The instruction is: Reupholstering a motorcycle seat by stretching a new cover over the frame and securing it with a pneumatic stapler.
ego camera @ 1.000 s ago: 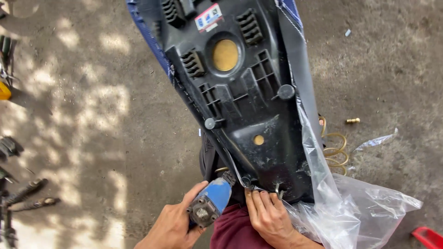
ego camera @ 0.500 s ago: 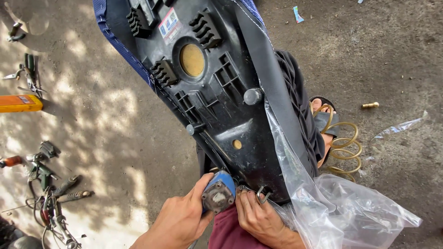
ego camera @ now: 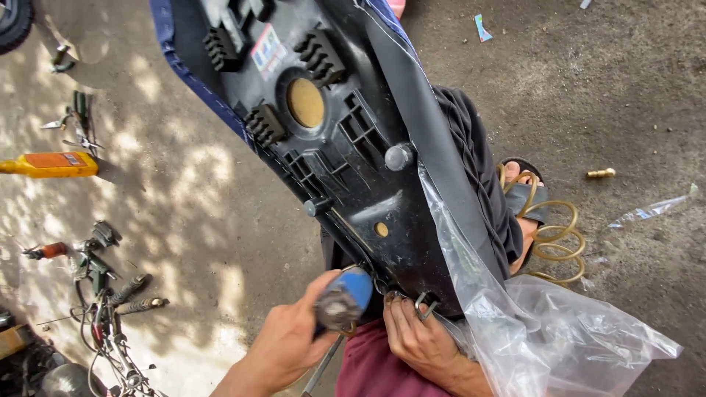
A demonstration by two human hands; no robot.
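One seat base (ego camera: 346,147), nose toward hands.

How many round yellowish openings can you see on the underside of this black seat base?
2: a large opening near the base's upper middle, and a small hole lower down, above the hands. Others may be hidden.

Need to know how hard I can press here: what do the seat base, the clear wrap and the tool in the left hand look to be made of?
Seat base: looks like moulded black plastic, semi-gloss, with ribs and sheen.
Clear wrap: thin transparent plastic film, crinkled and shiny.
Tool in the left hand: blue body, probably painted metal or plastic; unclear.
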